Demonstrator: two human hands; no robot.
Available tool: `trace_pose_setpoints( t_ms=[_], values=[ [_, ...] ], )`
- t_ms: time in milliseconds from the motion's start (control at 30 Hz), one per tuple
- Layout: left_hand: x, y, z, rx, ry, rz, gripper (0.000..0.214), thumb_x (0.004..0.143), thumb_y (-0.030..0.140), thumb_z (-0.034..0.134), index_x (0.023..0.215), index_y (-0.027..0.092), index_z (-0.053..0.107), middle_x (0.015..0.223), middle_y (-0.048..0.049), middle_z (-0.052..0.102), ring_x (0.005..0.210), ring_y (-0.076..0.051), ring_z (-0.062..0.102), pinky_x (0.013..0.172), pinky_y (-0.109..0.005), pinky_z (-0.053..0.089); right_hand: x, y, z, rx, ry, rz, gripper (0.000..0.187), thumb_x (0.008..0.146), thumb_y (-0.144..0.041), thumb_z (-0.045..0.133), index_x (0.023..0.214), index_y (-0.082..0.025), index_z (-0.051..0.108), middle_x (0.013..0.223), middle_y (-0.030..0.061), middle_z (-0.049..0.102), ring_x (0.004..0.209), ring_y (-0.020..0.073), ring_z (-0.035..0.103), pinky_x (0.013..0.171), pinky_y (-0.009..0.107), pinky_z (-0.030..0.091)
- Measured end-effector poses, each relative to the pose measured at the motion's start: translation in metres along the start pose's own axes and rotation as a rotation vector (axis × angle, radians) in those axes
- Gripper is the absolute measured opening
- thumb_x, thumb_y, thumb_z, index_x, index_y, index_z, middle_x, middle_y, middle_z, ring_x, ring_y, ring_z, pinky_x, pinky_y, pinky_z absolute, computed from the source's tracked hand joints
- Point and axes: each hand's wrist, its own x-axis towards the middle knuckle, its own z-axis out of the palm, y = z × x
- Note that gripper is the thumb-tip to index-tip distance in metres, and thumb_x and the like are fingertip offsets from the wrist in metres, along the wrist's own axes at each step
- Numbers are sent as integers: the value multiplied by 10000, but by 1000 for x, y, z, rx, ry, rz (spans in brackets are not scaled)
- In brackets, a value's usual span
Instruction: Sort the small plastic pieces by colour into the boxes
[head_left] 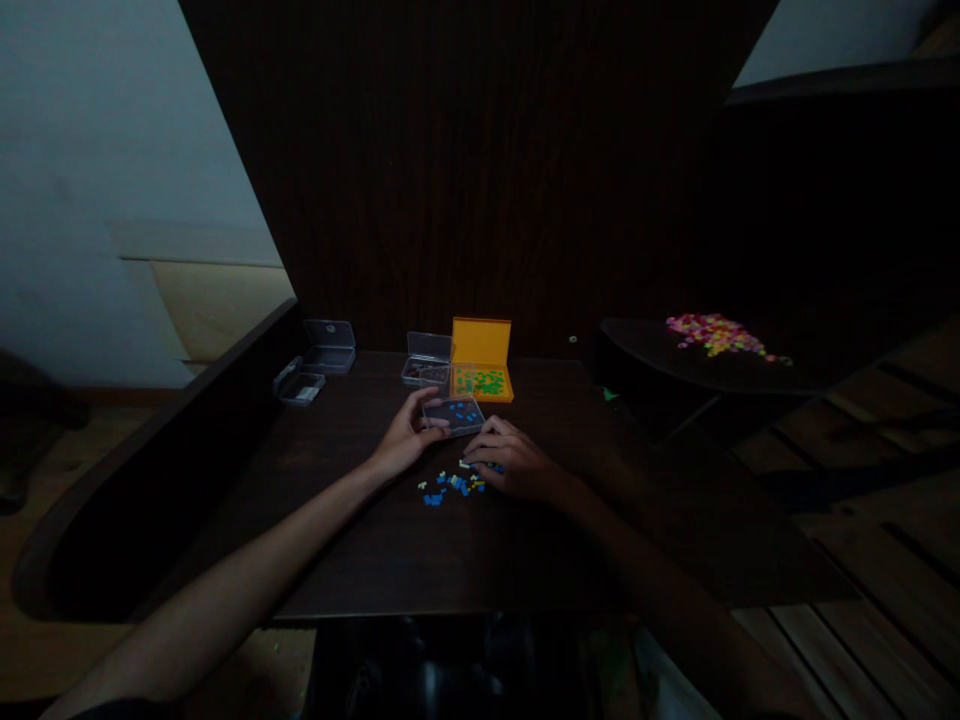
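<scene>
Two bare hands meet at the middle of a dark wooden surface [360,540], seen from the head camera. The left hand [405,440] has its grip closed lightly on the near-left edge of a small clear box [455,413] holding blue pieces. The right hand [517,468] lies curled over scattered blue and yellow pieces [448,486] just in front of that box; whether its grip pinches one I cannot tell. Just behind stands an open orange box [482,372] with green bits. Dim light could let colours be confused, and a nudge might spill the box.
</scene>
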Motion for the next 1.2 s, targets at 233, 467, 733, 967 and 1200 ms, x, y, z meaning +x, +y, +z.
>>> trace_pose_setpoints(
  t_ms=[233, 467, 733, 967, 1200],
  values=[
    [1, -1, -1, 2, -7, 17, 652, 614, 108, 762, 1201, 221, 502, 1232, -83, 532, 813, -116, 640, 827, -326, 525, 0, -2, -2, -10, -19, 25, 182, 845, -182, 597, 979, -181, 720, 937, 77, 706, 902, 216, 519, 781, 371, 470],
    [1, -3, -2, -4, -9, 26, 665, 619, 117, 767, 1217, 218, 496, 1236, -85, 537, 829, -121, 644, 859, -345, 525, -1, -2, -2, -2, -80, 75, 212, 835, -224, 622, 1021, -189, 716, 971, 80, 669, 925, 217, 515, 805, 377, 475],
    [1, -2, 0, -14, 6, 10, 659, 601, 118, 771, 1192, 224, 500, 1222, -72, 543, 815, -115, 641, 810, -311, 531, 2, -4, -7, 69, -153, 177, 241, 809, -218, 669, 1040, -175, 719, 954, 72, 651, 924, 204, 521, 811, 346, 486],
    [3, -6, -2, -15, -9, 21, 666, 605, 125, 776, 1207, 221, 507, 1229, -82, 541, 808, -114, 642, 838, -338, 529, 1, -1, -5, 53, -171, 172, 241, 847, -229, 648, 1072, -196, 727, 948, 75, 646, 918, 195, 532, 795, 333, 484],
    [3, -6, -3, -18, -5, 23, 670, 609, 126, 780, 1214, 227, 507, 1226, -80, 550, 809, -120, 650, 838, -339, 543, 2, -2, -3, 15, -159, 141, 184, 866, -241, 635, 1000, -192, 751, 919, 74, 646, 900, 193, 539, 772, 321, 490]
  ],
)
